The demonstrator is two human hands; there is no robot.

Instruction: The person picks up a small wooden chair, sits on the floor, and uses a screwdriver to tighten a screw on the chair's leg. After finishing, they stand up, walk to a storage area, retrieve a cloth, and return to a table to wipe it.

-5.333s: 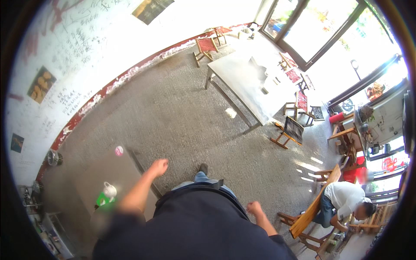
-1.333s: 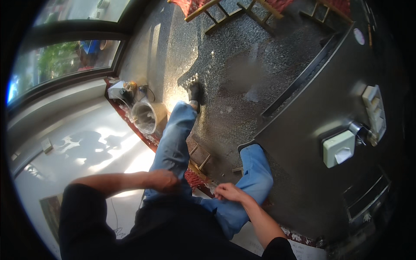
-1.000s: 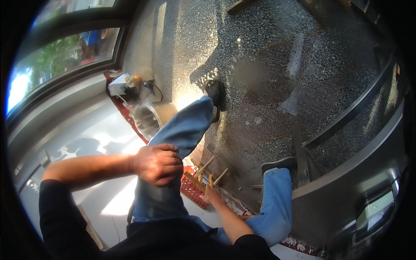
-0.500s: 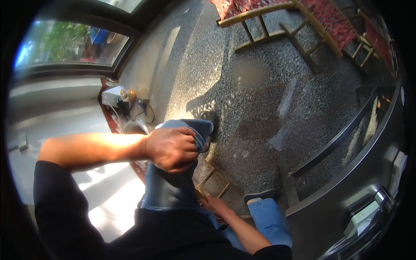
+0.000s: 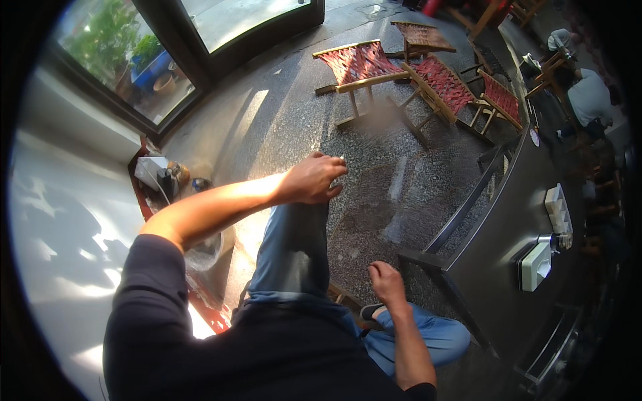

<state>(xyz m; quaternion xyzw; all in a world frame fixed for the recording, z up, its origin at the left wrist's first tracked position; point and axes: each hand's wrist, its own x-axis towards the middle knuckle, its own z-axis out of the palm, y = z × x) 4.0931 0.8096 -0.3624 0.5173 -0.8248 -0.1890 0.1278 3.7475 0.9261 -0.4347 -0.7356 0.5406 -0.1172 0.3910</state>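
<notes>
My left hand (image 5: 311,179) is above my left knee, its fingers curled and the thumb a little apart. A small pale tip shows at the fingers; I cannot make out what it is. My jeans leg (image 5: 291,250) stretches out below that hand. Over my bent right leg (image 5: 435,337), my right hand (image 5: 388,282) is raised with its fingers curled in. Whatever it may hold is hidden. Part of a low wooden frame (image 5: 343,295) shows between my legs, mostly covered by them.
A dark table (image 5: 488,267) on the right bears a tissue box (image 5: 537,266) and a white sectioned holder (image 5: 558,208). Folding stools with red woven seats (image 5: 361,63) stand ahead. Clutter (image 5: 160,174) lies by the left wall. A person (image 5: 592,100) sits far right.
The view has swung toward the right and farther ahead. My left hand has loosened from a fist on the knee. My right hand has risen from beside the wooden frame.
</notes>
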